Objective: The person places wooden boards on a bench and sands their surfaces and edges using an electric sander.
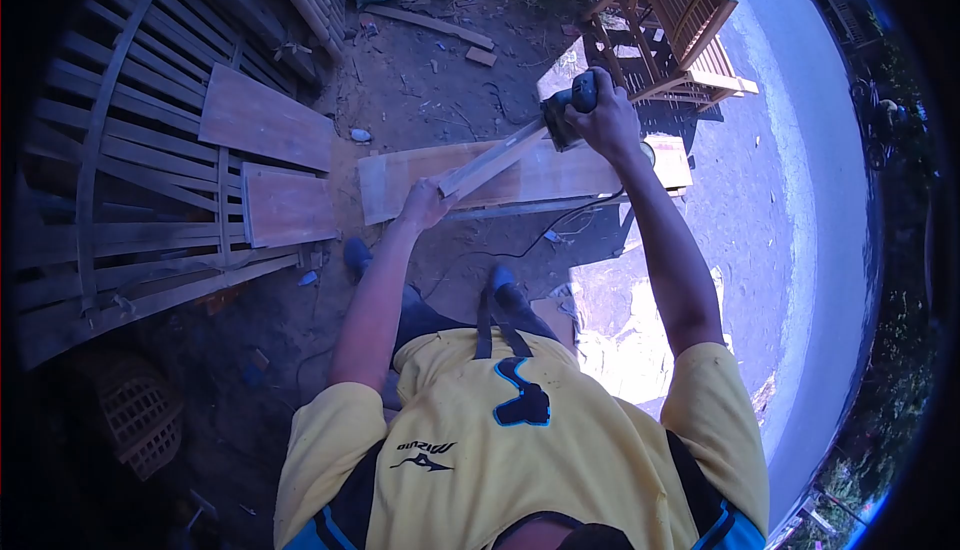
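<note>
My left hand (427, 202) is closed around the near end of a narrow wooden strip (495, 162), which slants up and to the right. My right hand (606, 122) grips a dark, handheld power sander (562, 118) from above. The sander's base meets the far end of the strip; the exact contact is hidden. Below both hands lies a long wooden board (400, 178), low above the ground. Near my right wrist, a small round object (648, 154) rests on the board's right end, partly covered. A dark cord (520, 248) runs below the board.
On the left, a slatted wooden frame (155, 140) carries two flat panels, an upper panel (265, 118) and a lower panel (290, 206). A wooden chair (690, 20) stands at the upper right beside sunlit pavement (825, 200). A loose plank (430, 25) lies on the dirt. A woven basket (142, 415) sits lower left.
</note>
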